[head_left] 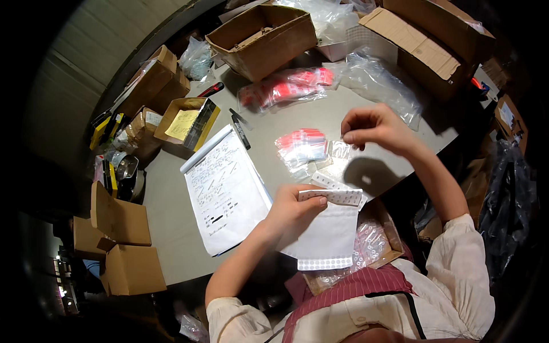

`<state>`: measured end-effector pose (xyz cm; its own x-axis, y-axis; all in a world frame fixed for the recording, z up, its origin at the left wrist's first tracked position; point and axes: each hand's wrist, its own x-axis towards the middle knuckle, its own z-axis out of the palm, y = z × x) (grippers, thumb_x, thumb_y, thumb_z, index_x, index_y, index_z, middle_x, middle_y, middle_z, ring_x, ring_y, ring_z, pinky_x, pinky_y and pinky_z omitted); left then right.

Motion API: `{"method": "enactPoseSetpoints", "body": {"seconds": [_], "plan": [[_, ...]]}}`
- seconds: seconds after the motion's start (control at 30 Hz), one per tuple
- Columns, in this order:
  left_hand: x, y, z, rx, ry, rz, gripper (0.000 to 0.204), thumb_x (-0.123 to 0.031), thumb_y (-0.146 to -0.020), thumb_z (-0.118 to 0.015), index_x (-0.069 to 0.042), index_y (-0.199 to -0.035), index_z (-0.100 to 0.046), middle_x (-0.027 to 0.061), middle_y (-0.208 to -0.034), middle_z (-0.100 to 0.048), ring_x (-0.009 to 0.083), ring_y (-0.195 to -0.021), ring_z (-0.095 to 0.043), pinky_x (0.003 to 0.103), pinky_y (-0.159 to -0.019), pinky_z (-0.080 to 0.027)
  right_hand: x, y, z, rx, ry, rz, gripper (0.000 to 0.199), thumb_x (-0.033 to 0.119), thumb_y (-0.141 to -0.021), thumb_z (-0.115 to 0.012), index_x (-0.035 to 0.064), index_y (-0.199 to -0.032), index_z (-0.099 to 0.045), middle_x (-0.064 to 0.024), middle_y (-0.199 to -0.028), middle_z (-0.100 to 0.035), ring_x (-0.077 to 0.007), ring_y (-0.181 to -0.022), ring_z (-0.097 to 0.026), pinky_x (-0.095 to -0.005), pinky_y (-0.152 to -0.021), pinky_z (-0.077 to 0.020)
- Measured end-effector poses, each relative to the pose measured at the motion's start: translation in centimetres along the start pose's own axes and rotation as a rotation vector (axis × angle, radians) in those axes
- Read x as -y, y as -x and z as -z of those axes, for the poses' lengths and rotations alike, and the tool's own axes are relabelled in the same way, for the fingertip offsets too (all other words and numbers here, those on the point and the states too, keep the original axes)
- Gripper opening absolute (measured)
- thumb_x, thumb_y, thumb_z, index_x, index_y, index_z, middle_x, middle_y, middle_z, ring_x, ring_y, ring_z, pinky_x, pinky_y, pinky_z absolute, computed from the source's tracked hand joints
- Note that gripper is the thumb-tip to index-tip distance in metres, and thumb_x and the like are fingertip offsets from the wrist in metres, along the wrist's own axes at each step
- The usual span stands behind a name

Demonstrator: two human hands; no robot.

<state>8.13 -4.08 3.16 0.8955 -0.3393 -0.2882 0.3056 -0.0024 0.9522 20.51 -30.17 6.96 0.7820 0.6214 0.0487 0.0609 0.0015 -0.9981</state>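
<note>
My left hand (pixel 286 212) pinches a white sheet of small round stickers (pixel 327 231) near its upper edge, thumb on top. The sheet hangs over the table's front edge, and a strip of stickers (pixel 329 182) shows behind it. My right hand (pixel 374 130) is raised over the table with thumb and fingers pressed together; whatever is between them is too small to make out. Just left of it lies a fanned pile of small clear zip bags (pixel 303 150) with red tops. A small clear packet (pixel 339 150) rests beside the pile, below my right fingertips.
A notepad (pixel 226 188) with handwriting lies left, a black marker (pixel 240 130) above it. Plastic-wrapped red-topped bags (pixel 286 88) and an open carton (pixel 262 43) stand farther back. Cartons (pixel 128 266) crowd the left edge. Below the sheet, a box holds bags of small rings (pixel 372 243).
</note>
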Motion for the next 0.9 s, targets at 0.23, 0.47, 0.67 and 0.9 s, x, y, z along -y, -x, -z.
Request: {"method": "enactPoseSetpoints", "body": {"seconds": [0.23,0.47,0.67,0.9], "plan": [[1.5,-0.5,0.6,0.089,-0.153,-0.049,0.019,-0.004,-0.095,-0.069,0.003,-0.112,-0.075,0.0022,-0.087,-0.068,0.0066,-0.077,-0.056,0.024,-0.065,-0.047,-1.9,-3.7,1.5,0.209,0.509,-0.293,0.019,0.018,-0.092,-0.067,-0.0012,-0.091,-0.066,-0.0033,-0.074,-0.064,-0.0102,-0.064,-0.06,-0.0281,-0.059,-0.0494],[2.6,-0.1,1.2,0.135,-0.159,-0.16,0.021,-0.007,-0.096,-0.068,0.002,-0.113,-0.074,0.0067,-0.089,-0.073,0.0096,-0.08,-0.062,0.027,-0.071,-0.051,-2.2,-5.8,-0.9,0.432,1.011,-0.022,0.022,0.012,-0.08,-0.071,-0.0054,-0.089,-0.062,-0.0182,-0.081,-0.067,-0.0342,-0.075,-0.065,-0.0422,-0.069,-0.051],[1.7,0.2,1.5,0.121,-0.256,-0.157,0.023,-0.01,-0.095,-0.068,0.002,-0.114,-0.074,0.0084,-0.09,-0.074,0.0105,-0.08,-0.063,0.029,-0.072,-0.053,-2.2,-6.0,-1.5,0.429,1.202,0.051,0.022,0.014,-0.082,-0.073,-0.0052,-0.09,-0.065,-0.0228,-0.086,-0.066,-0.0426,-0.088,-0.065,-0.0492,-0.078,-0.0503],[2.2,0.0,1.4,0.102,-0.198,-0.164,0.022,-0.01,-0.095,-0.068,0.002,-0.113,-0.074,0.0071,-0.086,-0.072,0.0099,-0.076,-0.06,0.028,-0.069,-0.05,-1.9,-6.7,0.8,0.151,1.409,-0.099,0.025,0.018,-0.084,-0.078,-0.0032,-0.092,-0.067,-0.023,-0.087,-0.07,-0.0427,-0.082,-0.068,-0.0483,-0.073,-0.0527]]}}
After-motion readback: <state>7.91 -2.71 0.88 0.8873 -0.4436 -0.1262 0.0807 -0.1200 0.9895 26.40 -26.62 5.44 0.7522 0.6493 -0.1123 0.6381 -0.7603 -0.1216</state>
